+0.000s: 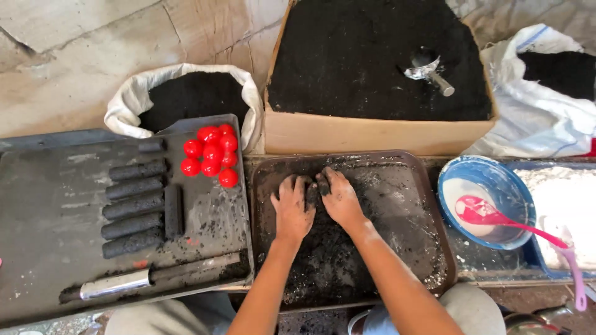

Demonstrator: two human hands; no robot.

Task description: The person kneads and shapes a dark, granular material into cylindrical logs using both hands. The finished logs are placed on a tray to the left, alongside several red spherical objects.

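As both hands press together over a dark lump of black mixture (315,186), we see the left hand (292,208) palm-down with fingers curled against it and the right hand (338,197) closing on it from the other side, forearms angling in from the bottom edge. The lump sits near the far rim of a brown tray (428,205), whose smeared floor lies open to the right of the hands. On the grey tray (49,205) at left lie black rolled sticks (133,208), red balls (211,155) and a metal tube (118,284). Beyond stands a cardboard box (372,133) of black powder with a scoop (428,69); a blue bowl (484,201) sits at right.
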